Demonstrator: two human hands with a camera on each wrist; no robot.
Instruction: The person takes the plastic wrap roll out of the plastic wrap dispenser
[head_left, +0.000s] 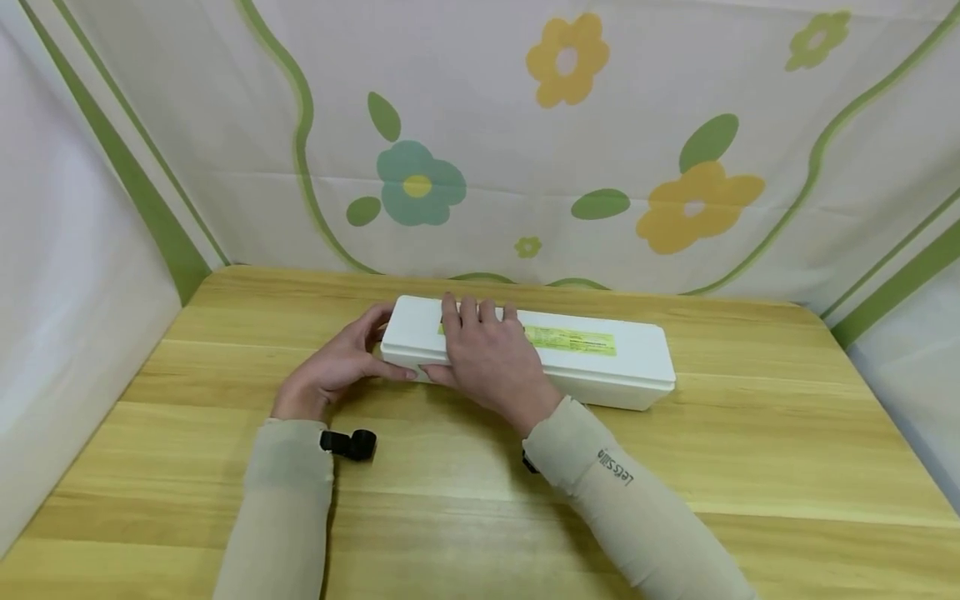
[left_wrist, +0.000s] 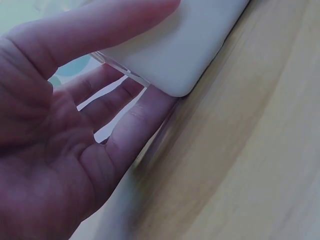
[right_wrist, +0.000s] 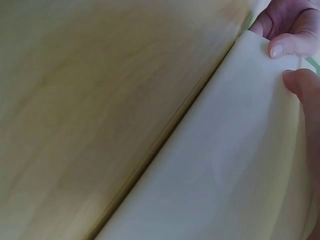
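A long white box (head_left: 637, 358) with a lid and a yellow printed label (head_left: 573, 340) lies lengthwise near the back of the table. My left hand (head_left: 337, 362) grips its left end, thumb along the front wall and the other fingers around the end. In the left wrist view, those fingers (left_wrist: 135, 117) reach behind the box's corner (left_wrist: 170, 75). My right hand (head_left: 491, 354) lies across the lid left of the middle, fingers bent over the top and thumb on the front side. The right wrist view shows both thumbs on the front wall (right_wrist: 215, 135). What the box contains is hidden.
The box stands on a wood-grain table (head_left: 420, 517). Behind the table hangs a white cloth (head_left: 495, 150) with printed flowers, and similar cloth lines both sides. A black strap device (head_left: 352, 444) sits on the left wrist.
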